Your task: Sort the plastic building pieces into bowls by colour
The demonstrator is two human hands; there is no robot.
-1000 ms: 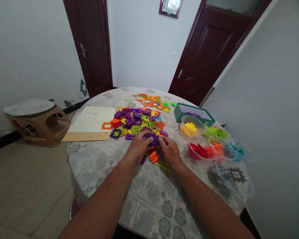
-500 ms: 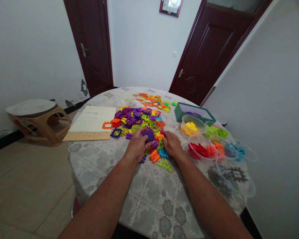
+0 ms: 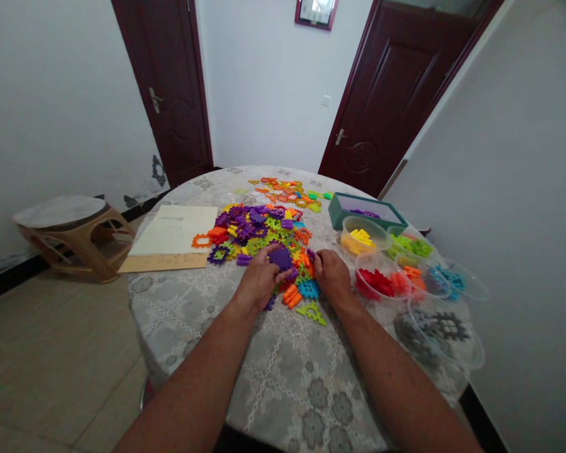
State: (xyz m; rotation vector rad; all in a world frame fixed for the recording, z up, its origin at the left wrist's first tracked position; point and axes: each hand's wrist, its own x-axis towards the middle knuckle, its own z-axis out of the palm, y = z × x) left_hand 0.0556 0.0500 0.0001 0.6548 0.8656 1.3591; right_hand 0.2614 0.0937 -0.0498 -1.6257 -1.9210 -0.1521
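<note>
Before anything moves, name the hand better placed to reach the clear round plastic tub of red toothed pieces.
Probably the right hand: it is nearer that tub, though touching or pinching a small purple plastic piece; the left hand is farther off, holding a dark purple toothed plastic plate.

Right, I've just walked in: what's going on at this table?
A person is working at a mixed-colour pile of plastic pieces on a patterned tablecloth. The left hand holds a flat purple piece; the right hand is at a small purple piece, its grip partly hidden. To the right stand clear tubs and a green box.
</note>
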